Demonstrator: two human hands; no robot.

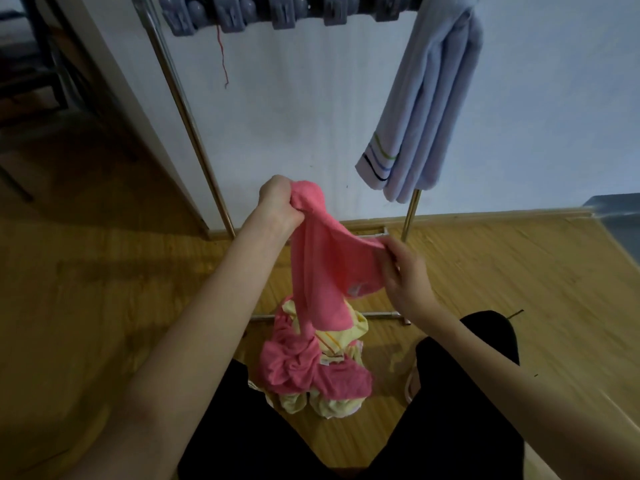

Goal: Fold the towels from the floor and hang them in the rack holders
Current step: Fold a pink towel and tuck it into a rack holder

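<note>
Holding a pink towel [318, 265] up over the floor pile [311, 368], mid-scene. Left hand [277, 202] fisted round its top end, right hand [401, 268] pinching an edge lower right. Towel soft, light, limp, sags between the grips; likely best taken at two corners to fold square. Blue towel [426, 112] already hangs far right on the rack [194, 133], clips [284, 12] along its top bar.
</note>
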